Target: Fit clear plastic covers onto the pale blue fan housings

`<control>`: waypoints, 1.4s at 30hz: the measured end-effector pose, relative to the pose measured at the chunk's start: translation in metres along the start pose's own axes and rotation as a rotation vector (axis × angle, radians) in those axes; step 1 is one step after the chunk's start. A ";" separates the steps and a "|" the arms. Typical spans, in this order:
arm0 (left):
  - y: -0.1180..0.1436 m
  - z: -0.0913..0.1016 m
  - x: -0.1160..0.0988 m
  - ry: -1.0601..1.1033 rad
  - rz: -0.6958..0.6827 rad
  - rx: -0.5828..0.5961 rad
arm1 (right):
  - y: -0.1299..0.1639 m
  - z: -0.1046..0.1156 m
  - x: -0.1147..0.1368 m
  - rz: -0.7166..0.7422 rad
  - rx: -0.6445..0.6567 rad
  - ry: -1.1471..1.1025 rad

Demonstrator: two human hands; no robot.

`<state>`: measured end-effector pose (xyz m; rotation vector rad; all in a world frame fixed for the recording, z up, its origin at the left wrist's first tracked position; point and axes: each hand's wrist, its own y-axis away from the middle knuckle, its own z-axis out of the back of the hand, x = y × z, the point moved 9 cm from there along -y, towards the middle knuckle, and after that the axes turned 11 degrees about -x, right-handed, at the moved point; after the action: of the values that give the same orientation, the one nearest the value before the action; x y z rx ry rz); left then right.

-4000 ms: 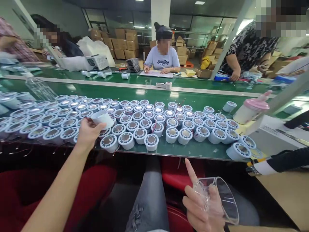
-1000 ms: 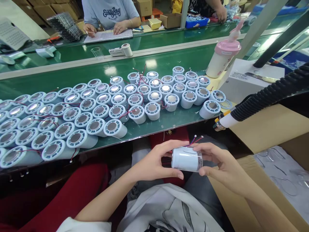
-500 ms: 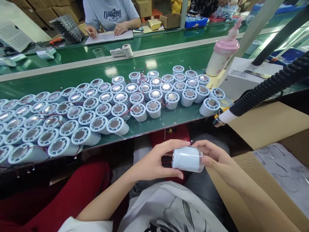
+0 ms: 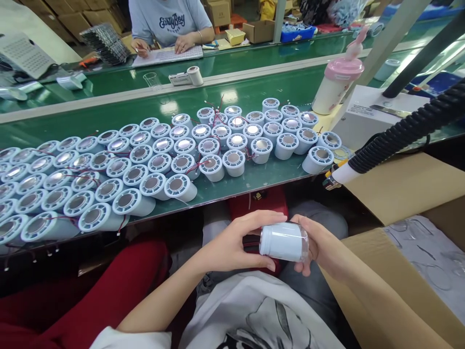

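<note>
a white cylinder (image 4: 281,241), cased in a clear cup, is gripped on its side between the left hand (image 4: 232,245) and right hand (image 4: 319,245), held over the lap, just below the desk (image 4: 276,180) edge.

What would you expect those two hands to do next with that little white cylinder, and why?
Probably press the clear cup fully home over the white cylinder. The left hand grips the cylinder's bare end, the right hand cups the clear cup, which already covers most of it, and a cardboard box beside the right hand holds more clear cups.
</note>
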<state>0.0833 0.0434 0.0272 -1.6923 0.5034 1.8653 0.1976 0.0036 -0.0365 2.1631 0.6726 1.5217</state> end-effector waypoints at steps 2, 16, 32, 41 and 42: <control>0.001 0.001 -0.002 -0.002 -0.023 -0.009 | -0.001 -0.004 -0.005 -0.039 0.018 -0.018; 0.002 0.000 -0.006 0.029 -0.053 -0.024 | 0.012 -0.020 -0.029 -0.429 0.157 -0.094; -0.116 -0.046 0.076 0.318 0.273 0.221 | -0.072 0.063 -0.028 -0.139 0.061 -0.485; -0.131 -0.040 0.069 0.243 0.243 0.250 | -0.078 0.069 -0.001 -0.086 0.053 -0.470; -0.125 -0.035 0.065 0.222 0.238 0.238 | -0.075 0.064 0.000 -0.097 0.059 -0.452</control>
<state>0.1866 0.1277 -0.0296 -1.7444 1.0146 1.7000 0.2465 0.0595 -0.1004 2.3641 0.6572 0.9232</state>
